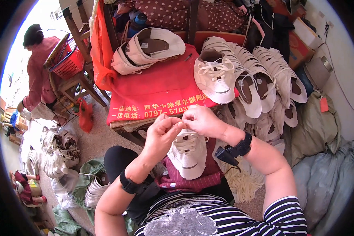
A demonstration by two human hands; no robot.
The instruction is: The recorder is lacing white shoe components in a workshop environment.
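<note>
A white sneaker (189, 159) rests on a maroon striped cloth (171, 177) over my lap, its toe toward me. Pale laces (188, 139) cross its front. Just above its opening my left hand (161, 133) and my right hand (204, 122) meet, thumbs and fingers pinched together. They appear to grip the sneaker's shoelace, though my fingers hide most of it. Beyond them, another laced white sneaker (215, 76) stands at the right edge of a red-covered stool (149, 88). Several white shoe uppers (153, 45) lie stacked at its back left.
Rows of nested white shoe uppers (259, 84) fill the right of the stool. Pale loose laces (244, 183) hang below my right forearm. Grey sacks (322, 177) crowd the right side. At left, a person (43, 70) sits by a wooden chair (76, 74); bundled uppers (57, 151) lie on the floor.
</note>
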